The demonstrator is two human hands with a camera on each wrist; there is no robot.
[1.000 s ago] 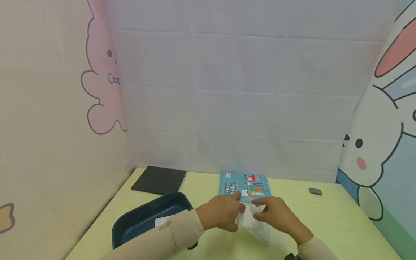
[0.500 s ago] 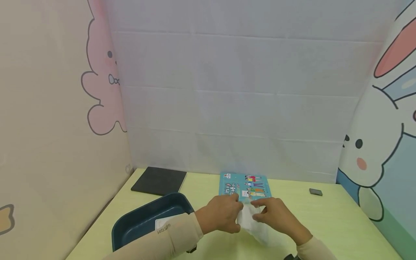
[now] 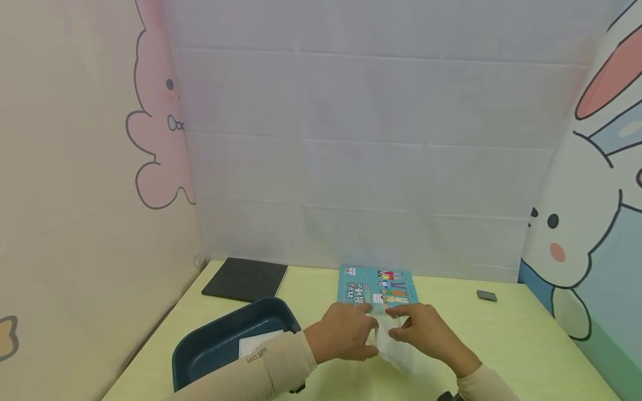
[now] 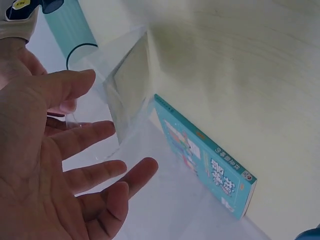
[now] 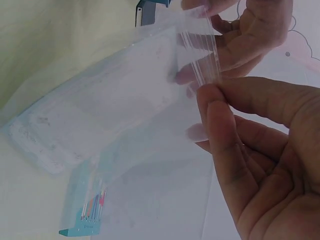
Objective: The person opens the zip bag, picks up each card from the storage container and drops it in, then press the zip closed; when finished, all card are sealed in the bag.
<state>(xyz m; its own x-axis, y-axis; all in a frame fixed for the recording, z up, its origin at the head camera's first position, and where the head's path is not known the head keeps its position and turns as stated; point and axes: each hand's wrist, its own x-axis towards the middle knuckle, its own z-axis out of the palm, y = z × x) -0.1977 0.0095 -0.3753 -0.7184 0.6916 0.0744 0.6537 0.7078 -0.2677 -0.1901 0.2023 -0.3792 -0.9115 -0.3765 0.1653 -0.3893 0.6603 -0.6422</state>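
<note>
A: What are the hands doing?

B: Both meet over the near middle of the table [image 3: 511, 340]. The right hand [image 3: 426, 334] pinches the zip edge of a clear plastic bag [image 5: 125, 105] between thumb and forefinger. The left hand [image 3: 346, 334] is at the same edge; the wrist view shows its fingers [image 4: 85, 135] spread and nearly straight behind the film, so I cannot tell whether it grips.

A: And the bag?

B: Held up between the hands, its closed end sagging toward the near side.

A: Around it?

B: Just beyond lies a teal book [image 3: 378, 285], flat. To the left sits a dark blue tray [image 3: 200, 348] with a white paper [image 3: 253, 342] inside; farther left, a black pad [image 3: 246, 277]. Far right, a small grey block [image 3: 486, 296].
</note>
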